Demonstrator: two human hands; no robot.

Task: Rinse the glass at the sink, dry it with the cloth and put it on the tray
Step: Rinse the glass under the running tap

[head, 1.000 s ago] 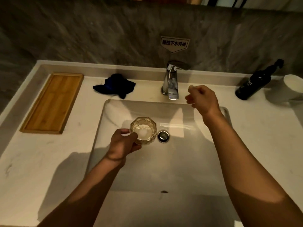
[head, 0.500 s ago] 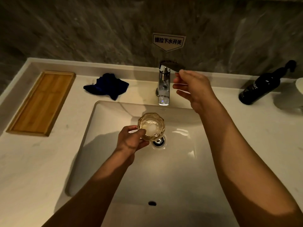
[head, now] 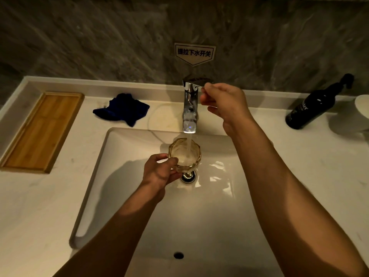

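Note:
My left hand [head: 160, 172] holds a faceted clear glass [head: 184, 154] upright over the drain of the white sink [head: 123, 196]. Water runs from the chrome tap [head: 189, 112] straight into the glass. My right hand [head: 223, 102] grips the tap's lever at the top. A crumpled dark blue cloth [head: 121, 109] lies on the counter left of the tap. The wooden tray [head: 40, 130] sits at the far left of the counter with nothing on it.
A dark pump bottle [head: 311, 106] leans at the back right, beside a white cup [head: 362, 106] at the frame edge. A label with Chinese characters [head: 194, 53] is fixed to the stone wall behind the tap.
My right hand reached the tap lever and took hold of it, and water started running. My left hand brought the glass up under the spout.

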